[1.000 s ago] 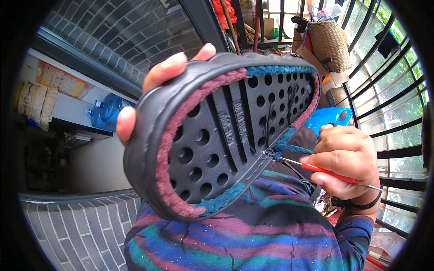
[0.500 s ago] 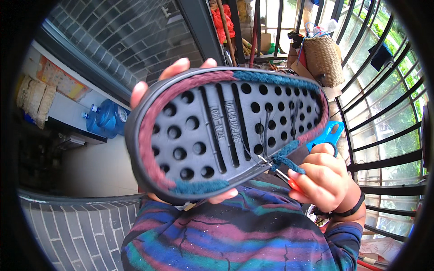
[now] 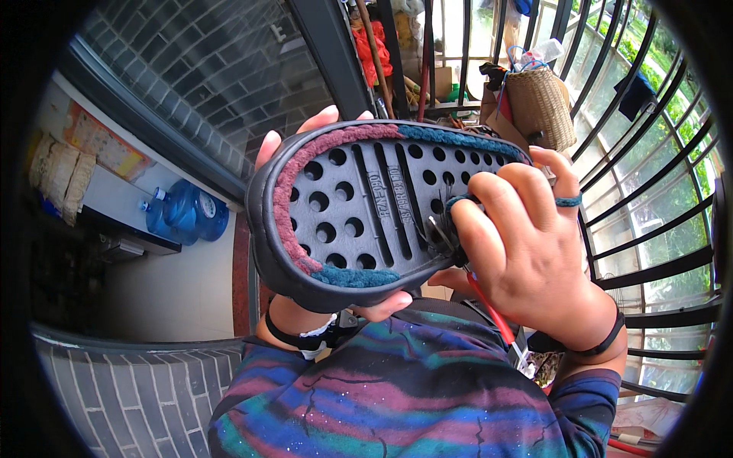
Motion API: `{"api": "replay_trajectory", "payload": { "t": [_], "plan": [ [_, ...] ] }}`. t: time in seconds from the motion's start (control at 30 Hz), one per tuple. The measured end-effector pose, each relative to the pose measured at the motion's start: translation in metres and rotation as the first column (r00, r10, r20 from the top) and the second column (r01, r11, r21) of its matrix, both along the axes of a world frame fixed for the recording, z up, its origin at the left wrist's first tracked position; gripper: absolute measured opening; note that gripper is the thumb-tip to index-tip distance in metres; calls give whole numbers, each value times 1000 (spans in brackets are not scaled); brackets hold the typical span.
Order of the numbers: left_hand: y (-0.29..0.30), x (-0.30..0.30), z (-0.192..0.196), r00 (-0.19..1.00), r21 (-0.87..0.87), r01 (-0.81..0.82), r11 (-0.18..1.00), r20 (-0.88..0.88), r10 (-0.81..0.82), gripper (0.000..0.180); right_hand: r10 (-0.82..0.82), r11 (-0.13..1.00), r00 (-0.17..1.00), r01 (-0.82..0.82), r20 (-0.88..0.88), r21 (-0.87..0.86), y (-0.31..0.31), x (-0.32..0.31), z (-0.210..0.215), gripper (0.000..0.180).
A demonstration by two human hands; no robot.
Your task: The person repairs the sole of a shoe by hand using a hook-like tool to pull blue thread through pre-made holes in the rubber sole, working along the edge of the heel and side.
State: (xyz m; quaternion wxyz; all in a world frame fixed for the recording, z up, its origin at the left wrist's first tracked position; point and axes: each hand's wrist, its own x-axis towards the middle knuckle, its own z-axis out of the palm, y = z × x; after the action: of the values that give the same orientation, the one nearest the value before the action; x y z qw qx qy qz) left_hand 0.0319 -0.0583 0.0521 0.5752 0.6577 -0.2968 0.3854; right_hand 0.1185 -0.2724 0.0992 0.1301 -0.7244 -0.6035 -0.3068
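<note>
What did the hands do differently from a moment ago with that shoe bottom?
The right hand moved up from beside the sole's edge and now lies over the holed sole, covering its right end, teal yarn looped on one finger. The left hand still grips the sole from behind. The red-handled hook stays in the right hand.

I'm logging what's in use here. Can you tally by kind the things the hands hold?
Shoe sole with yarn edging, in the left hand: 1
Red-handled crochet hook, in the right hand: 1
Teal yarn strand around a right finger: 1
Total: 3
</note>
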Motion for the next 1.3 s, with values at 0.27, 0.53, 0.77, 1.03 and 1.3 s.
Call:
{"api": "replay_trajectory", "payload": {
  "t": [0.27, 0.53, 0.77, 1.03, 1.3],
  "plan": [
    [-4, -8, 8, 999, 40, -36, 999, -26, 37, 138, 6, 1000, 999, -5, -40, 12, 7, 0, 0, 69],
    [-7, -4, 6, 996, -4, -84, 996, -17, 84, 138, 67, 990, 997, -64, -24, 126, 16, 5, -4, 39],
    [0, 5, -6, 982, 20, -187, 982, 30, 186, 137, 124, 973, 991, -131, 44, 188, 0, 10, -12, 50],
    [10, 4, -30, 989, 11, -38, 999, -141, 40, 127, 86, 960, 981, -127, 171, 248, -13, 2, -22, 26],
    [32, -6, -46, 903, -158, 254, 954, -315, -293, 117, 510, 860, 751, -446, -419, 248, -22, 14, -23, 28]
  ]
}}
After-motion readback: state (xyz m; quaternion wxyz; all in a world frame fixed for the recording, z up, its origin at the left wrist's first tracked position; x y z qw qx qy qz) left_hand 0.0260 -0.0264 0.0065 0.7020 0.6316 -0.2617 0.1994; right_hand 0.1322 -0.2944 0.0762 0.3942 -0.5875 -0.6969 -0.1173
